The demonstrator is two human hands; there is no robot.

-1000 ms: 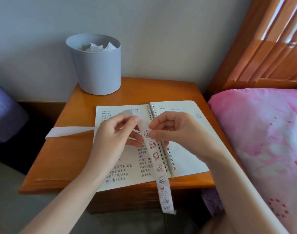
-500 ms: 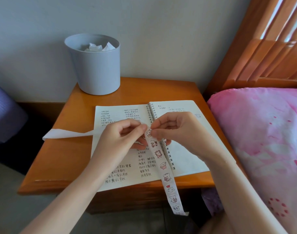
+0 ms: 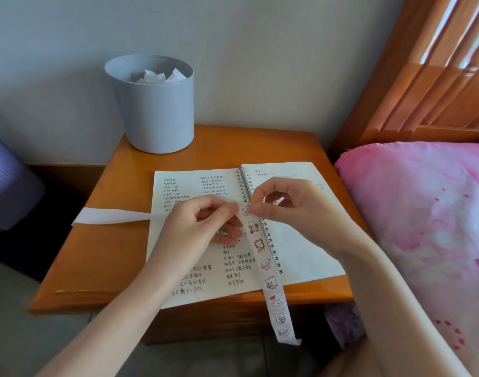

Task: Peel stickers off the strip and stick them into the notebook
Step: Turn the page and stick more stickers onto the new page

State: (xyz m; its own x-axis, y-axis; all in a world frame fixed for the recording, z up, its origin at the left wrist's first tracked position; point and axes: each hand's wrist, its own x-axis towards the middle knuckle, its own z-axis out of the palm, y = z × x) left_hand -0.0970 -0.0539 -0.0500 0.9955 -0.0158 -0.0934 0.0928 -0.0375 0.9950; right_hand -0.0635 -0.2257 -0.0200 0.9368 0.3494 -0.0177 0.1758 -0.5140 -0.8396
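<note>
Pinching the strip [image 3: 265,265], the left hand [image 3: 203,227] sits at 9 o'clock of the right hand [image 3: 295,205], which pinches the top sticker [image 3: 246,210].

Pinching with both grips, fingertips nearly meeting.
Holds the sticker strip [image 3: 265,263] between thumb and forefinger of left grip [image 3: 203,227], with lower fingers stretched beneath; nips it just alongside with right grip [image 3: 292,205], with remaining fingers curled; reaches in on bare forearms from below.
</note>
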